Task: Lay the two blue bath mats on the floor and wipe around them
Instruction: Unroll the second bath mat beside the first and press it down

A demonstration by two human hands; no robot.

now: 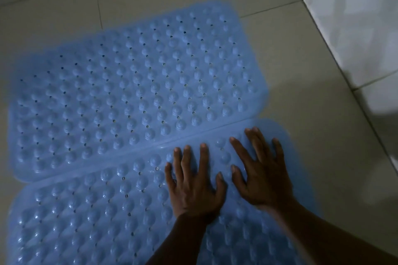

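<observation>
Two blue bath mats with rows of bumps and small holes lie flat on the tiled floor, side by side with long edges touching. The far mat [137, 84] fills the middle of the view. The near mat [90, 211] runs off the bottom edge. My left hand [193, 185] rests palm down on the near mat's upper right part, fingers spread. My right hand [261, 174] lies flat beside it, nearer the mat's right end, fingers also spread. Neither hand holds anything.
Pale grey floor tiles [301, 75] with dark grout lines surround the mats. A white tiled wall [357, 17] rises along the right side, meeting the floor in a diagonal line. The light is dim.
</observation>
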